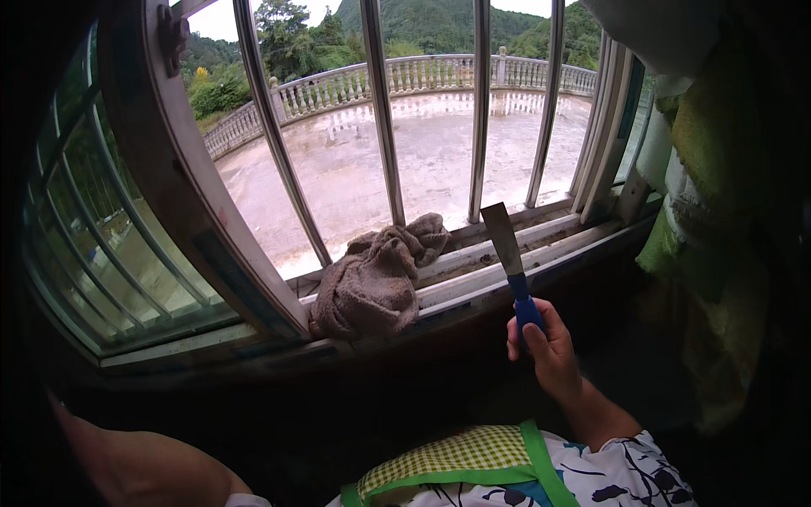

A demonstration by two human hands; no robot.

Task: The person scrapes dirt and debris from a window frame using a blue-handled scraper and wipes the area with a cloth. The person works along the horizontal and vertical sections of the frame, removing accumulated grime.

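My right hand (550, 352) grips the blue handle of a putty knife (505, 244), whose flat metal blade points up and stands before the lower window track. A crumpled brown towel (370, 285) lies over the sill and the sliding-window tracks (466, 288), to the left of the knife and apart from it. Dirt lies in the grooves of the tracks. My left hand is out of view; only the bare left arm shows at the bottom left.
Upright metal bars (383, 114) stand behind the tracks. A window frame (209, 209) with a glass pane is on the left. Greenish and white cloths (709, 165) hang at the right. Outside lies a paved terrace with a stone balustrade (437, 73).
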